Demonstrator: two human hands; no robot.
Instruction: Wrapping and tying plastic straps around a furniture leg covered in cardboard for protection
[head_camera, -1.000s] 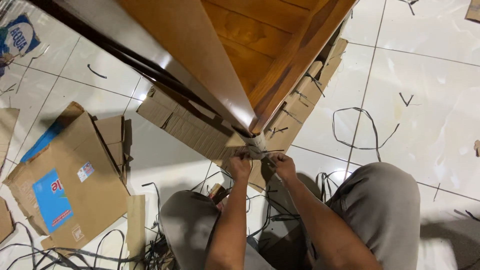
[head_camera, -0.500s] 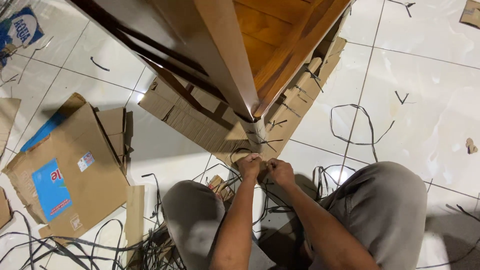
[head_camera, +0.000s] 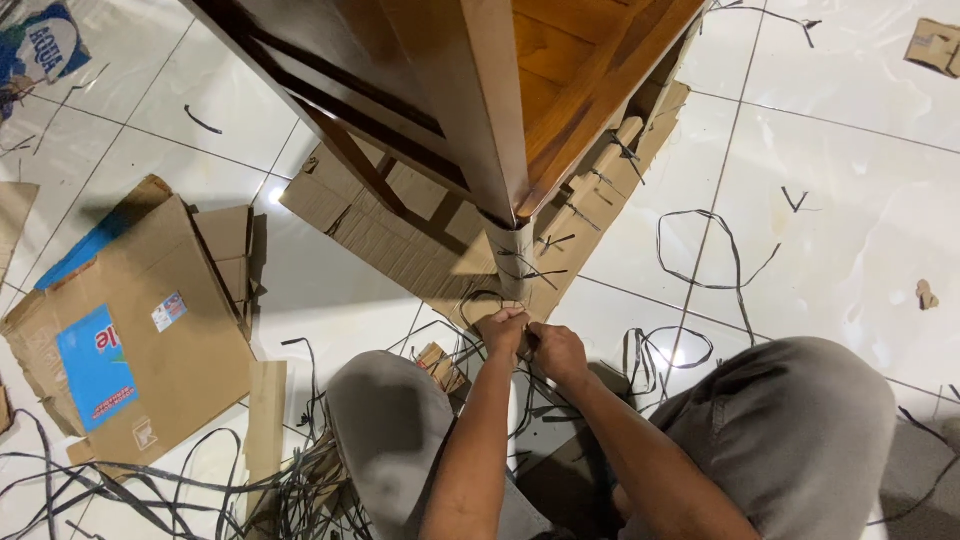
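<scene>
Strapping, thin and black (head_camera: 478, 300), loops just below the cardboard-wrapped foot of the wooden furniture leg (head_camera: 508, 255), and both hands meet right there on it. Left hand (head_camera: 503, 330) is curled into a tight fist, knuckles up, pinching the strap where it comes off the wrap. Right hand (head_camera: 558, 352) sits just beside it, touching, fingers also folded in close; what exactly lies between its fingertips is hidden. Both forearms run up from between the bent knees in grey trousers (head_camera: 790, 440).

Room to move is tight: the dark brown frame (head_camera: 470, 110) overhangs the hands, and flattened corrugated cardboard (head_camera: 400, 235) lies under and around the leg, its edge reaching almost to the knuckles. Loose black strap offcuts (head_camera: 715, 250) curl over the white floor tiles (head_camera: 860, 200) to the right, and a thick tangle (head_camera: 300, 480) piles up by the left knee. Further left, an opened cardboard box (head_camera: 130, 330) with a blue panel lies collapsed, nothing visible inside.
</scene>
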